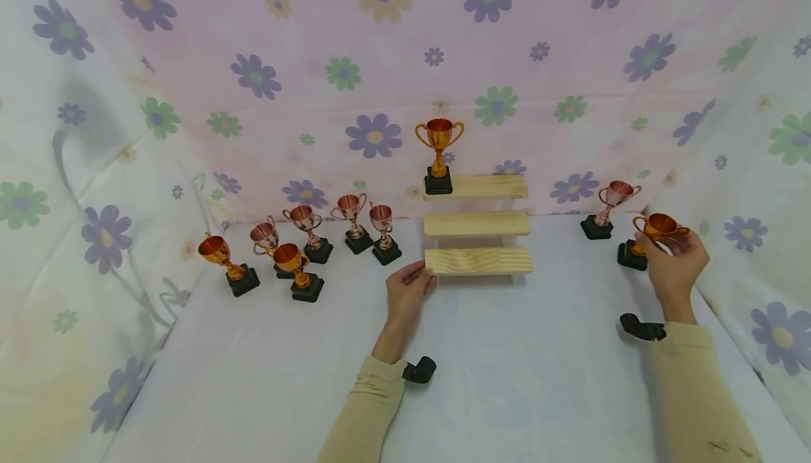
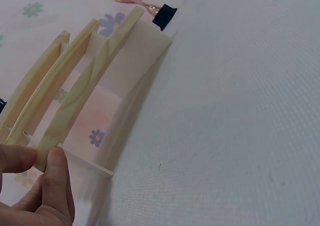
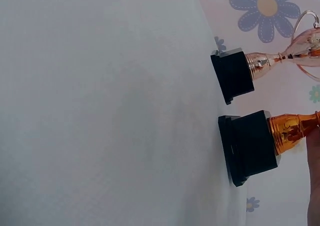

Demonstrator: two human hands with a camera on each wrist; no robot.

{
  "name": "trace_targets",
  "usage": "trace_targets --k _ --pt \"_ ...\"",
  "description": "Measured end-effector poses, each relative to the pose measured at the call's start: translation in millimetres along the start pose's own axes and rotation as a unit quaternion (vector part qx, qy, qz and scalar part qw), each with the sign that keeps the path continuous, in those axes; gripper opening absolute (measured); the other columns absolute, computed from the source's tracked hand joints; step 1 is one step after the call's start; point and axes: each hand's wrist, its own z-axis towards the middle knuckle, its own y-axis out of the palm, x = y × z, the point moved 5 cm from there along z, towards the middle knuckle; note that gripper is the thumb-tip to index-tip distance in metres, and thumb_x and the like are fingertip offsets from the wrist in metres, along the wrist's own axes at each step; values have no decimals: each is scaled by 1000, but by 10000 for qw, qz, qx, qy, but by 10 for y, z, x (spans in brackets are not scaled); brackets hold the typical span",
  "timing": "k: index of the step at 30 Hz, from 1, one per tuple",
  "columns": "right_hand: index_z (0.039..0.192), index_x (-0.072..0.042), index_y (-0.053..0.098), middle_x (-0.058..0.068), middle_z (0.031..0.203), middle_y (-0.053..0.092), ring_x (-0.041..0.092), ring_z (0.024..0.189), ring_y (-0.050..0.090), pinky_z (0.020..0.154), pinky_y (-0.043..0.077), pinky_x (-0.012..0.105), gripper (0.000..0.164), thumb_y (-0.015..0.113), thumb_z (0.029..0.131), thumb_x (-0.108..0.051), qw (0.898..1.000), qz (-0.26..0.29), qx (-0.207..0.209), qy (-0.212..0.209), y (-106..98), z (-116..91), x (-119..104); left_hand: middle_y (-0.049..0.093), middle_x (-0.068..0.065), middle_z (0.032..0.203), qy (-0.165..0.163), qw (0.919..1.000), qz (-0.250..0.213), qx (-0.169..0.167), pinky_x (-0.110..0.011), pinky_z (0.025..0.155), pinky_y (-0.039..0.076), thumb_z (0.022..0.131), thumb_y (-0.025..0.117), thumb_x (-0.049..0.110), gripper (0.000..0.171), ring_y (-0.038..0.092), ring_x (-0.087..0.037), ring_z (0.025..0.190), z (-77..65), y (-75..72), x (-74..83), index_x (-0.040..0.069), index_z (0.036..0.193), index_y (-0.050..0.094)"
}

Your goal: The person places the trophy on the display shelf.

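A three-step display stand has pale wooden boards (image 1: 478, 261) on clear supports. My left hand (image 1: 405, 294) pinches the left end of its lowest board between thumb and fingers, as the left wrist view (image 2: 50, 186) also shows. On the top board's left end stands a gold trophy cup (image 1: 438, 153) with a black base. Far right, my right hand (image 1: 678, 266) holds another gold trophy cup (image 1: 659, 225) by its cup. Its black base (image 3: 250, 148) is at the tabletop; whether it touches I cannot tell. A rose-gold trophy (image 1: 611, 206) stands just behind it.
Left of the stand, several rose-gold trophies (image 1: 382, 220) and two gold ones, one at the far left (image 1: 218, 252) and one nearer (image 1: 291, 259), stand on the white tabletop (image 1: 507, 378). Flowered cloth walls (image 1: 304, 97) enclose the back and sides.
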Motion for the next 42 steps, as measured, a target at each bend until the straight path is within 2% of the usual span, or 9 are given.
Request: trace_targets --k 7,14,17,21,24,30,33,40,42 --pt "109 1 72 -13 95 70 1 85 67 79 56 9 38 82 74 13 9985 39 -205 -502 20 -96 -99 64 -18 110 -42 10000 66 -5 -28 90 61 96 66 -2 28 67 -16 92 6 -4 -2 -8 124 65" --pt "98 6 69 -18 90 71 -1 82 67 75 56 8 29 84 74 11 9969 -312 -516 -502 82 -186 -170 65 -18 110 -92 9999 75 -17 -27 89 61 95 67 -2 28 68 -16 92 11 2 -2 -7 123 65" --pt "103 5 70 -20 92 70 -3 84 67 75 55 7 31 85 76 8 9942 -581 -700 -570 131 -239 -215 65 -18 110 -108 9999 57 -8 -27 89 61 95 67 -2 29 68 -16 93 7 4 5 -7 123 66" --pt "108 -3 74 -21 97 71 -5 87 66 75 53 5 31 84 79 3 9899 -840 -967 -612 212 -322 -311 65 -18 111 -103 9999 71 11 -27 88 61 95 67 -2 29 68 -16 92 7 -1 10 -6 124 66" --pt "109 -5 72 -23 99 69 -7 88 65 75 52 3 29 83 82 -1 9847 -1100 -1203 -614 278 -370 -361 65 -18 112 -94 9999 86 21 -27 88 61 95 67 -3 29 68 -15 92 2 -2 11 -7 123 66" --pt "111 -2 69 -23 96 67 -5 87 65 79 53 5 29 81 85 -5 9785 -1058 -1704 -476 431 -459 -457 66 -19 110 -53 10000 61 41 -26 87 61 95 67 -4 28 68 -16 92 -5 5 19 -8 123 66" --pt "118 -1 68 -23 99 66 -5 89 65 80 53 5 35 81 86 -7 9750 -1104 -1858 -520 506 -510 -509 66 -19 111 -35 10000 61 34 -27 88 61 95 67 -4 29 68 -15 91 6 12 10 -8 123 66" --pt "121 11 61 -21 99 62 -5 84 63 72 55 6 39 76 87 2 9639 -792 -2302 -1078 767 -815 -1009 65 -20 112 -67 9999 -16 73 -26 87 61 95 66 -5 29 68 -15 93 11 19 -4 -8 123 66" --pt "122 12 60 -23 99 63 -4 83 63 72 55 6 40 76 86 4 9601 -747 -2385 -1259 837 -860 -1053 65 -20 114 -82 9999 -17 89 -26 87 61 95 66 -5 29 68 -16 94 6 17 0 -7 124 66"
